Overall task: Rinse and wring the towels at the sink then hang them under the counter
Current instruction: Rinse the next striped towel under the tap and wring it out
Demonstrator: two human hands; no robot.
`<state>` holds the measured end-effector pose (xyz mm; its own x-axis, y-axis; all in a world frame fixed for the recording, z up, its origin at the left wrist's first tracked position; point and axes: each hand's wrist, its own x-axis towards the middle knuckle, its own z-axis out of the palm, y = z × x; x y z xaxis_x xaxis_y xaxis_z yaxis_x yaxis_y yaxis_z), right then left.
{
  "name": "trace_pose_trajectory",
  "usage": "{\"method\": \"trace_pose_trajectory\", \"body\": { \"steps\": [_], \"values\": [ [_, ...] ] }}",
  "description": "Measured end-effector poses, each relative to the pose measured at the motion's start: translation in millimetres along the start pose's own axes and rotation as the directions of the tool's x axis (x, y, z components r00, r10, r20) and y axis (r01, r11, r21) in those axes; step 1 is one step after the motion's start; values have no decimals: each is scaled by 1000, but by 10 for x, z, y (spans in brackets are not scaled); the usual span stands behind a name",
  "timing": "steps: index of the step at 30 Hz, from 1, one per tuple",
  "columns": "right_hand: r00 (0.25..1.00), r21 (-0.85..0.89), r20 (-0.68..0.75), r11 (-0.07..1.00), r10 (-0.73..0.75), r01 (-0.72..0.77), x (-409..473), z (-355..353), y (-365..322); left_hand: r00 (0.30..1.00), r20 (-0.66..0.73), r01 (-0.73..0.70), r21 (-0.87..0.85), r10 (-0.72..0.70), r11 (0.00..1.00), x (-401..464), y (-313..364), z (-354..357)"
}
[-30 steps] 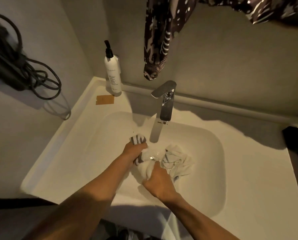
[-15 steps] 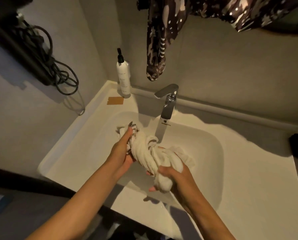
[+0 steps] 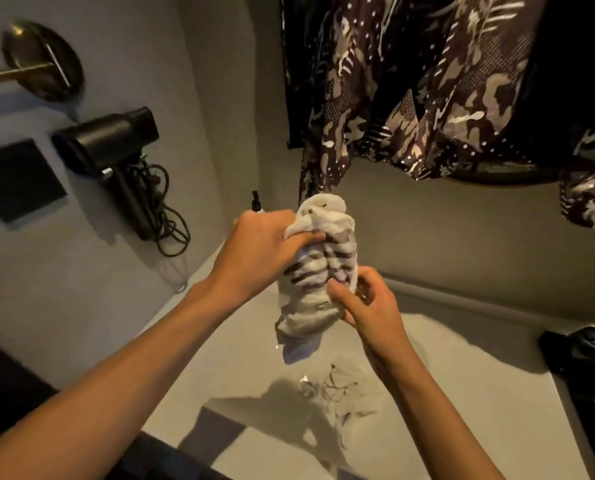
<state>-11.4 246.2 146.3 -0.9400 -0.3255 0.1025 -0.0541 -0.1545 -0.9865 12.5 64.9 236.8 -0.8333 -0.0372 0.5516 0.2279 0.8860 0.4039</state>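
Towel (image 3: 318,271) bunched upright above the sink (image 3: 254,358), long axis near vertical, your left hand (image 3: 259,252) clenched around its top and your right hand (image 3: 368,306) pinching lower down, so twist them opposite ways about that axis, I'd say.

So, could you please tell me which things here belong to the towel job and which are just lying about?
Job:
- striped towel, gripped by left hand and right hand
- second towel in the sink

Lying about:
- hair dryer
- patterned garment
- pump bottle
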Motion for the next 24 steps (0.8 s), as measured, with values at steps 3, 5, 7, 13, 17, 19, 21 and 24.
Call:
{"method": "trace_pose_trajectory", "body": {
  "steps": [3, 5, 7, 13, 17, 19, 21, 24],
  "values": [
    [990, -71, -93, 993, -101, 95, -64, -49, -237, 993, -119, -35, -92, 24, 995, 36, 22, -296],
    [957, -216, -166, 955, -240, 202, -124, -87, -453, 992, -126, -19, -134, 2, 991, 34, 96, -440],
    [931, -323, -179, 913, -317, 249, -158, -142, -738, 990, -134, 30, -173, -54, 984, 63, 181, -595],
    [984, -276, -72, 951, -163, 137, -132, -361, -1456, 980, -148, 100, -227, -135, 969, 207, 154, -1080],
    [987, 191, -160, 982, 13, 18, -311, -515, -1750, 904, -271, 209, -397, -331, 894, 153, -5, -1289],
    [989, 266, -137, 964, 48, -10, -380, -496, -1875, 900, -98, 221, -738, -425, 638, 52, 78, -1385],
    [991, 335, -126, 942, 36, 8, -418, -407, -2036, 939, 93, 262, -816, -330, 515, -115, 105, -1450],
    [998, 447, -56, 895, 13, 14, -454, -208, -2311, 961, 229, 270, -633, -158, 725, -445, 6, -1320]
  ]
}}
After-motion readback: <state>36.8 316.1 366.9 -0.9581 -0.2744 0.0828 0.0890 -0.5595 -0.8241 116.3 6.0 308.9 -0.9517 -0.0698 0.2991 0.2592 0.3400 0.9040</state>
